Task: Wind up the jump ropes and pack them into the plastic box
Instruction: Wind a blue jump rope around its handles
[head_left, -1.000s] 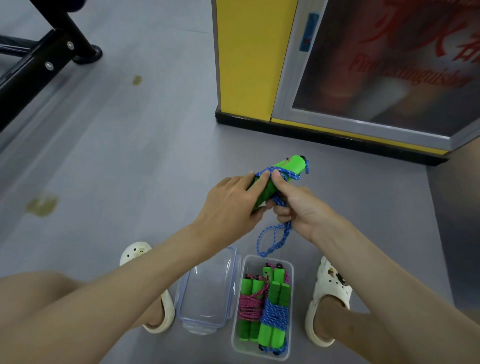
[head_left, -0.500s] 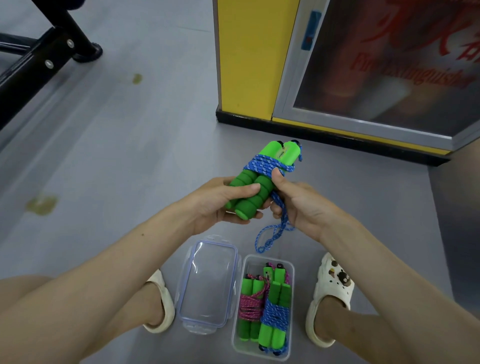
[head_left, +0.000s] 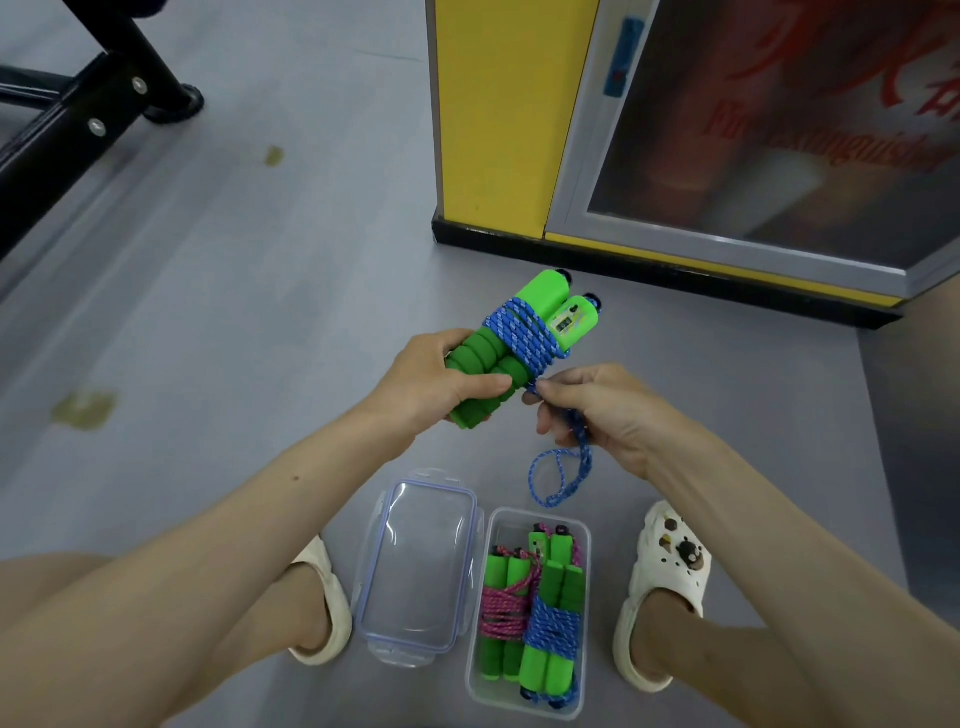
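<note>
Jump rope (head_left: 519, 343) with green foam handles was held above the grey floor (head_left: 234, 312) in the head view, its blue cord wrapped several turns round the two handles laid side by side. The left hand (head_left: 436, 379) gripped the foam ends, fingers and thumb curled round them. The right hand (head_left: 597, 410) pinched the cord just below the wraps between thumb and forefinger. A loose loop (head_left: 561, 478) hung from it above the plastic box (head_left: 586, 535). One handle carried a small counter window (head_left: 563, 326), its digits too small to read.

The plastic box stood on the floor between two white sandals (head_left: 670, 566), holding a pink-corded bundle (head_left: 501, 608) and a blue-corded bundle (head_left: 553, 623) side by side. Its clear lid (head_left: 421, 566) lay just beside it on the left. Behind, red lettering on a cabinet door (head_left: 821, 140) read partly "Fire Extinguisher", with larger red characters above it cut off by the frame.
</note>
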